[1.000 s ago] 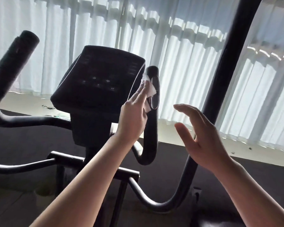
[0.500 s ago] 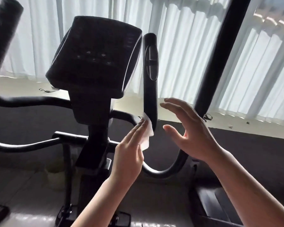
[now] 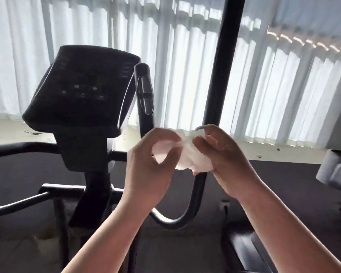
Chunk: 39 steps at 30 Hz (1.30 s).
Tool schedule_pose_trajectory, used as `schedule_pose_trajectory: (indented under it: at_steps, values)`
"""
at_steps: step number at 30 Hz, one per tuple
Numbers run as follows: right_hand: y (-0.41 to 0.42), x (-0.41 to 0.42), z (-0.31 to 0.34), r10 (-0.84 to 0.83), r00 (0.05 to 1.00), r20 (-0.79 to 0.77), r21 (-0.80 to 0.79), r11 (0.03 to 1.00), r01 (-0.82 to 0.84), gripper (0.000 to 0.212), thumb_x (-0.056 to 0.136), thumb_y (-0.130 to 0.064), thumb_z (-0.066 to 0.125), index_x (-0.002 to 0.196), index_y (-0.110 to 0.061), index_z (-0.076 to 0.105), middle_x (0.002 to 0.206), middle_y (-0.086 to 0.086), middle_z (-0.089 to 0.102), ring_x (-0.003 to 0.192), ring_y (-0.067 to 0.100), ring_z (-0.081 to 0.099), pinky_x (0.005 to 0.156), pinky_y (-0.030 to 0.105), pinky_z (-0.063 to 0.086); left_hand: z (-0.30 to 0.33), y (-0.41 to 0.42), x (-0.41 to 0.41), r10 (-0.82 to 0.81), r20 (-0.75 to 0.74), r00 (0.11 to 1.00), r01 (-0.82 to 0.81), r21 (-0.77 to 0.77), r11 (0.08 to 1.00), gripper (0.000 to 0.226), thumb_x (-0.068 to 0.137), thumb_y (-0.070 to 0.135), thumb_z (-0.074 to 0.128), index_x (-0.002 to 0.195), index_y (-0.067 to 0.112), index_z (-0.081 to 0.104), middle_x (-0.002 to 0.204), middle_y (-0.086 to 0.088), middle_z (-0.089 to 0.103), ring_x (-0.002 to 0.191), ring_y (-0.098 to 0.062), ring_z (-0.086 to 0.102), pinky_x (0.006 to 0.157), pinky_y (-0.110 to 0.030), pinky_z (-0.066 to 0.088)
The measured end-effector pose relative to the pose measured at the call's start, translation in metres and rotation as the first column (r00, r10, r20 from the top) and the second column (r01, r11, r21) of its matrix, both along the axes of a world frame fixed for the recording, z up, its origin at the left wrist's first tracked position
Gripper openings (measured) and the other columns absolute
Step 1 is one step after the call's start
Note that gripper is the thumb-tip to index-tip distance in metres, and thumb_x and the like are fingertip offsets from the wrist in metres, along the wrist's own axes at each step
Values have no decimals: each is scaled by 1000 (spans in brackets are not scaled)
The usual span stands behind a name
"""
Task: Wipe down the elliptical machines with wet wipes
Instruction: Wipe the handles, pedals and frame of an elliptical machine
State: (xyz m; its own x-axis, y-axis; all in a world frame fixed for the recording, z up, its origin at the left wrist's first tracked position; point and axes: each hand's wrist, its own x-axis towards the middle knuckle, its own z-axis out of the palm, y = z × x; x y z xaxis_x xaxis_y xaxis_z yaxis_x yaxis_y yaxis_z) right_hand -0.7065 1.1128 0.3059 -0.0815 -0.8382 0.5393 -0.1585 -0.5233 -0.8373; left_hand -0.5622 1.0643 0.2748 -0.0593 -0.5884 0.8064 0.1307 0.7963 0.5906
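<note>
The upper two thirds of the frame are filled by white vertical blinds (image 3: 185, 56), lit brightly from behind. A pale sill (image 3: 283, 148) is seen running below them, and a dark wall surface is seen under that.

The elliptical machine (image 3: 91, 174) is shown in black against this light. Its console (image 3: 81, 95), tilted back, is placed in the left centre of the frame, with faint button marks seen on its face. A tall moving arm bar (image 3: 220, 75) is seen rising from the lower centre to the top edge, right of centre. Just right of the console, an upright fixed handle (image 3: 144, 91) is shown, with a shiny oval sensor plate on it. Horizontal handlebar tubes are seen reaching out to the left edge.

At the right edge, part of a grey object (image 3: 335, 170) is visible, too blurred to be identified.

Both forearms are raised from the bottom edge toward the centre. The left hand (image 3: 146, 170) is held with its fingers curled, and one end of the wet wipe (image 3: 189, 156) is pinched in its grip. The right hand (image 3: 224, 160) is closed round the other end, thumb and fingers bent over it. The wipe, white and crumpled, is held bunched between the two hands in the centre of the frame, in front of the arm bar and clear of the machine.
</note>
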Motion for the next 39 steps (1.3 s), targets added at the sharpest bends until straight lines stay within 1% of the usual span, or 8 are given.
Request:
schedule_pose_trajectory:
  at_steps: [5, 8, 11, 13, 18, 24, 30, 39]
  values:
    - [8, -30, 41, 123, 983, 135, -24, 992, -121, 13, 73, -14, 79, 79, -22, 71, 77, -2, 67, 72, 13, 62, 53, 21, 45, 62, -8, -36, -7, -10, 1000, 6, -115, 993, 31, 75, 17, 77, 94, 38, 64, 94, 20, 68, 85, -9, 67, 78, -38, 57]
    - [-7, -61, 87, -283, 950, 131, -254, 917, 308, 7, 90, -23, 66, 89, -17, 64, 78, -10, 68, 72, 0, 62, 66, 18, 45, 87, -27, -49, 143, 1, 990, -139, -225, 964, 25, 84, 19, 76, 100, 33, 63, 101, 16, 65, 83, -5, 65, 77, -31, 57]
    - [-39, -95, 150, -833, 543, 110, -856, 199, 478, 12, 93, -14, 60, 92, -3, 61, 95, 11, 61, 88, 11, 52, 79, 11, 38, 101, -56, -48, 571, -58, 819, -525, -477, 705, 17, 86, 21, 65, 103, 21, 68, 109, 10, 63, 98, -5, 57, 93, -32, 43]
    - [-63, -109, 184, -950, 307, 51, -980, 13, 201, 13, 88, 0, 53, 95, 4, 63, 104, 18, 65, 100, 23, 56, 87, 23, 43, 99, -78, -44, 750, -74, 657, -638, -585, 501, 17, 85, 20, 62, 99, 19, 71, 112, 5, 65, 108, -16, 57, 102, -37, 32]
    - [-95, -121, 177, -931, 62, -360, -919, 342, -197, 27, 91, 2, 38, 92, -4, 64, 112, 10, 69, 115, 31, 61, 102, 35, 46, 72, -112, -40, 891, 89, 446, -605, -703, 373, 30, 91, 31, 47, 100, 18, 72, 123, -3, 66, 122, -24, 57, 112, -47, 26]
    - [-82, -120, 94, -689, -185, -700, -608, 712, -351, 39, 98, -16, 34, 89, -7, 70, 98, 4, 71, 108, 23, 61, 117, 35, 28, 70, -120, -43, 914, 56, 402, -595, -743, 307, 31, 93, 32, 48, 104, 16, 72, 129, -6, 64, 124, -26, 57, 112, -51, 27]
    - [-87, -119, 105, -668, -516, -536, -435, 743, -510, 25, 98, -8, 47, 96, -13, 71, 102, 2, 72, 108, 22, 63, 116, 36, 30, 68, -119, -43, 898, 19, 441, -592, -745, 306, 29, 94, 28, 50, 106, 14, 72, 125, -6, 66, 120, -25, 61, 114, -49, 26]
    - [-81, -112, 167, -704, -510, -493, -733, 653, -193, 39, 98, -21, 34, 95, -7, 70, 103, 9, 70, 113, 29, 60, 122, 34, 16, 69, -118, -42, 837, -39, 546, -618, -693, 372, 23, 90, 25, 58, 104, 15, 74, 120, -2, 69, 115, -22, 64, 113, -45, 27]
